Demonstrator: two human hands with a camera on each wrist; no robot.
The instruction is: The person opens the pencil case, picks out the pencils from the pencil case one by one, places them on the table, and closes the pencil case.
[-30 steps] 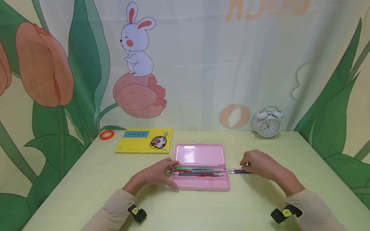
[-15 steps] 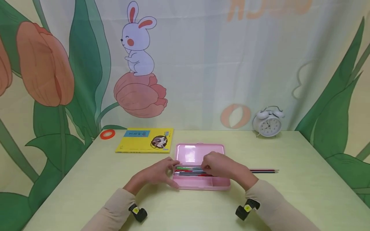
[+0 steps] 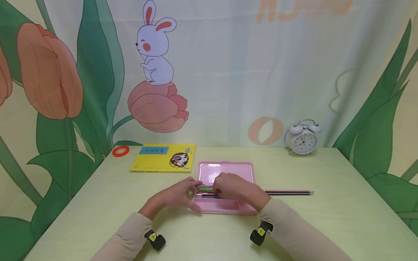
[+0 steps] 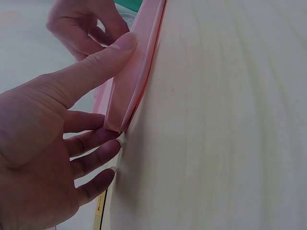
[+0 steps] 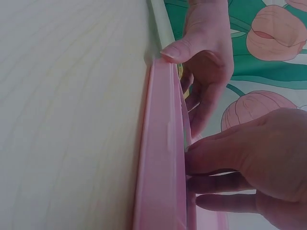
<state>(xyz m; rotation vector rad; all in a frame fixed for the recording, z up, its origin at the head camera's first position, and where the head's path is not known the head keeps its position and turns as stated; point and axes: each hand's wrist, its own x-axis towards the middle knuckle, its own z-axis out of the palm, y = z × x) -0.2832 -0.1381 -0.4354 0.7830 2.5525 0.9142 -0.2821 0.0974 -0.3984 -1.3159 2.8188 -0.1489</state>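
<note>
In the head view a pink pencil case (image 3: 215, 206) lies with its lid (image 3: 209, 170) raised at the back. Pencils and a green pen (image 3: 205, 189) are in its long compartment. My left hand (image 3: 176, 195) holds the case's left end, thumb at the front wall and fingers behind, as the left wrist view also shows. My right hand (image 3: 233, 186) reaches into the long compartment with bent fingers (image 5: 211, 155); whether they pinch a pencil is hidden. Two pencils (image 3: 290, 192), one red-striped and one dark, lie on the table right of the case, partly behind my right arm.
A yellow book (image 3: 156, 163) lies at the back left, with an orange-red ring (image 3: 121, 151) beyond its left edge. At the back right stands a white alarm clock (image 3: 302, 139). A printed curtain (image 3: 222, 72) hangs behind the table.
My right hand has left the two pencils and moved left into the case, passing its right half and continuing toward the middle. My left hand has stayed at the left end.
</note>
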